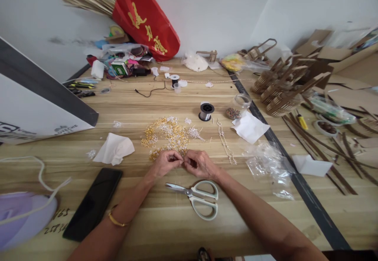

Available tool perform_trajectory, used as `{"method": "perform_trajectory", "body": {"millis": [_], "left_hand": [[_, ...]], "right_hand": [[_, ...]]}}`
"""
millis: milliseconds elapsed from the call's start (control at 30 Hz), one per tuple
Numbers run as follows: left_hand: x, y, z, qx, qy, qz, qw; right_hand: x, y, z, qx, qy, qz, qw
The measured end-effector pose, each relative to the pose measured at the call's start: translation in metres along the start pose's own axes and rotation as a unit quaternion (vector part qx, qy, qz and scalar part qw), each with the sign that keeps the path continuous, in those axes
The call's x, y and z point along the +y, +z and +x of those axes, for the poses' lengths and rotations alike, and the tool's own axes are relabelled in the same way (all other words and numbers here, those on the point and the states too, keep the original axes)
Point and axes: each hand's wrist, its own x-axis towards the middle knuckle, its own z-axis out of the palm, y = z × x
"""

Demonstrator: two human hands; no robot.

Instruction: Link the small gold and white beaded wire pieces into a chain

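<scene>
My left hand (165,163) and my right hand (199,163) meet fingertip to fingertip over the wooden table (177,221), both pinched on something tiny that I cannot make out. Just beyond them lies a heap of small gold and white beads and findings (165,135). White-handled scissors (196,198) lie shut on the table right below my hands. A finished beaded strand (226,143) lies to the right of the heap. A gold bangle (116,219) sits on my left wrist.
A black phone (93,204) lies at the lower left, crumpled white tissue (113,149) above it. A thread spool (206,111), a glass jar of beads (238,106), white paper (249,127) and clear plastic bags (270,162) lie to the right. Wooden baskets (283,87) stand at far right.
</scene>
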Motion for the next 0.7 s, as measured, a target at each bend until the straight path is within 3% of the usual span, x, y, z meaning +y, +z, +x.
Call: {"method": "perform_trajectory", "body": {"millis": [700], "left_hand": [[0.0042, 0.0021, 0.0000, 0.001, -0.016, -0.061, 0.998]], "right_hand": [[0.0037, 0.0032, -0.0012, 0.020, -0.010, 0.009, 1.000]]}}
